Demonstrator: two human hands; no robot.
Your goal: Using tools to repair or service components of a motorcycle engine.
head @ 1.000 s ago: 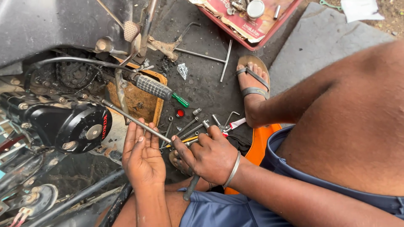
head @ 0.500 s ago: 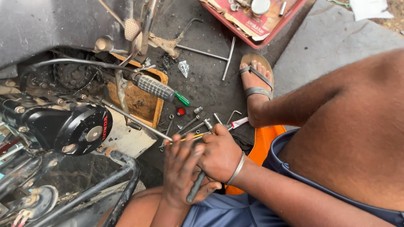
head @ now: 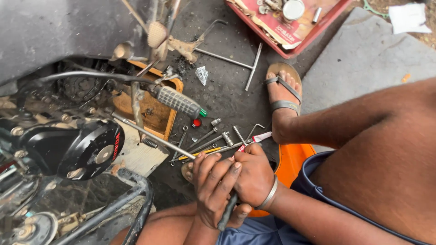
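Both hands meet low in the centre of the frame, clasped over one slim dark tool handle (head: 227, 215). The left hand (head: 215, 188) lies on top with its fingers curled shut around the shaft, and the right hand (head: 254, 177), a metal bangle (head: 269, 195) on its wrist, is closed around the same shaft just beside it, the two touching. The handle's long axis runs on a slant, its free end poking out below the fists toward the bottom of the frame, its upper part hidden inside the grip and aimed at the upper right. Just above the hands, loose sockets and wrenches (head: 213, 138) lie scattered on the dark ground. A long T-bar wrench (head: 236, 61) rests higher up, near a sandalled foot (head: 284, 93). A motorcycle engine (head: 77, 149) fills the left side.
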